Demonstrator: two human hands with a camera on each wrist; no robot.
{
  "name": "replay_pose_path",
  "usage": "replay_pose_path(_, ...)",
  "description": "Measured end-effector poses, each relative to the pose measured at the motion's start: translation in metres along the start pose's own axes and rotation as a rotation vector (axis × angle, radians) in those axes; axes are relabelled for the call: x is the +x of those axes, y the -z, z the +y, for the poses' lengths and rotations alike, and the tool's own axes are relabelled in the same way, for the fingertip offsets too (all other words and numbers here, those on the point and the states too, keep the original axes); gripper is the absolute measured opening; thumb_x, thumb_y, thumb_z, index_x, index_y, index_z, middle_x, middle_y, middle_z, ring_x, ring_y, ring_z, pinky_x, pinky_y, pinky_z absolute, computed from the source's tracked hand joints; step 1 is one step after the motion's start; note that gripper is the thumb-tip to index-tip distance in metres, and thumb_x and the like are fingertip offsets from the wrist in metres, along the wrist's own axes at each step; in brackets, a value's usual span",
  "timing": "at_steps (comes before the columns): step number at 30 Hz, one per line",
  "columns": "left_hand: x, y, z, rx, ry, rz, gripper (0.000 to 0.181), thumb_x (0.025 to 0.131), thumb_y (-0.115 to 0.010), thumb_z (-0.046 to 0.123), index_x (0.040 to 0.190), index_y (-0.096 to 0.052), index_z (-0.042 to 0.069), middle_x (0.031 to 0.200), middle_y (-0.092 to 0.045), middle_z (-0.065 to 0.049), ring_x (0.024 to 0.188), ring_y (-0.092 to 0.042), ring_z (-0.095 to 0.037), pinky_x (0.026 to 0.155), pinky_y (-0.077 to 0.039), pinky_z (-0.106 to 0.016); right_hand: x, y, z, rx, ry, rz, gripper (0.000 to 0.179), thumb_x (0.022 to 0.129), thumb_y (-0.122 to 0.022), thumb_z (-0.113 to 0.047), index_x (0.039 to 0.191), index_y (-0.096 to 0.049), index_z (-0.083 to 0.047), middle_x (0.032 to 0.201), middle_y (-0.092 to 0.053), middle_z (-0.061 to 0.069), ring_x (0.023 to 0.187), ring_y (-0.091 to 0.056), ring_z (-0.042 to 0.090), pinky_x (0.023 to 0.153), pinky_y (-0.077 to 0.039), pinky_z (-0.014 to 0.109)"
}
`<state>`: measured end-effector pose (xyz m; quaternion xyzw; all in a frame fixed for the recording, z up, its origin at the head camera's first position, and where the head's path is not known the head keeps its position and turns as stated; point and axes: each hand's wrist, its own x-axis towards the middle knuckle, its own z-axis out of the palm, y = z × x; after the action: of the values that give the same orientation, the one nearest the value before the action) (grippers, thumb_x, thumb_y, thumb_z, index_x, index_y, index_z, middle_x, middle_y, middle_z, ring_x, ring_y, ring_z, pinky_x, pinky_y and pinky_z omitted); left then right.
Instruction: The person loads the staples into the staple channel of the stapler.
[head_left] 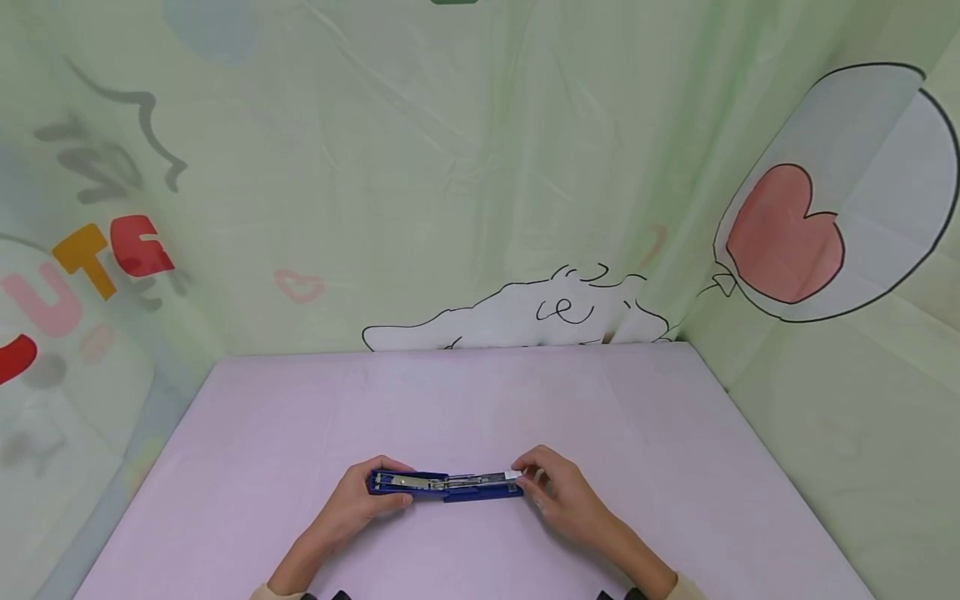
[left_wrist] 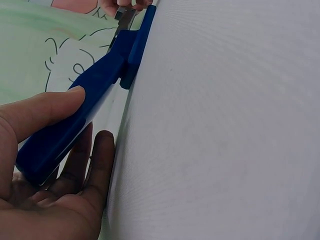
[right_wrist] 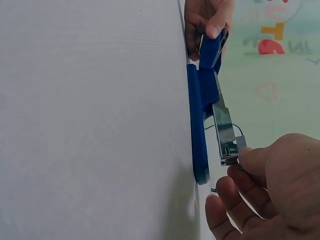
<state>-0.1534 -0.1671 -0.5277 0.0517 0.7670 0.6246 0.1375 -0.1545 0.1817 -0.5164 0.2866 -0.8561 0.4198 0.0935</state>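
A blue stapler (head_left: 483, 493) lies across the front of the table, its top cover (left_wrist: 75, 120) swung far back so that the metal staple channel (right_wrist: 224, 132) shows. My left hand (head_left: 358, 493) grips the swung-back cover, with the thumb on one side and fingers under and behind it. At the other end, my right hand (head_left: 566, 497) pinches a short silver strip of staples (right_wrist: 241, 143) between thumb and fingers, right at the channel's front end. The blue base (right_wrist: 196, 135) rests along the tabletop below the channel.
A pale pink cloth-covered table (head_left: 465, 400) spreads around the hands. Light green printed curtains (head_left: 420, 167) hang behind it and on both sides, with a balloon drawing (head_left: 885, 183) on the right and coloured letters (head_left: 86, 258) on the left.
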Motion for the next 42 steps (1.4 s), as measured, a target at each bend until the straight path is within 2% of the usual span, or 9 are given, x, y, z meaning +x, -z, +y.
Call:
replay_pose_path(19,0.0012,0.0009,0.0034,0.017,0.017,0.020,0.046,0.083,-0.089,0.013,0.125,-0.071,0.005,0.126,-0.074,-0.015,0.108,-0.066,-0.017,0.089,-0.051,-0.020,0.0046,-0.0012,0.0003,-0.023,0.025,-0.007,0.020,0.092,-0.073,0.007,0.109,-0.068,-0.004,0.098,-0.068,0.000,0.087,-0.057,0.002,0.073,-0.056,0.022)
replay_pose_path(34,0.0006,0.0010,0.0018,-0.002,0.015,0.018,0.046,0.083,-0.089,0.011,0.125,-0.071,0.003,0.126,-0.074,-0.016,0.107,-0.067,-0.018,0.087,-0.053,-0.020,0.0056,-0.0011,-0.0020,-0.018,-0.024,-0.046,0.018,0.095,-0.073,0.003,0.110,-0.068,-0.006,0.098,-0.067,-0.001,0.086,-0.057,0.001,0.073,-0.055,0.021)
replay_pose_path(42,0.0004,-0.0011,0.0003,-0.006,0.020,0.024,0.046,0.083,-0.089,0.010,0.125,-0.071,0.004,0.124,-0.075,-0.015,0.106,-0.067,-0.017,0.086,-0.053,-0.020,0.0033,-0.0023,-0.0006,-0.007,0.001,-0.033,0.021,0.094,-0.072,0.005,0.110,-0.068,-0.007,0.098,-0.067,-0.002,0.086,-0.058,0.002,0.072,-0.055,0.021)
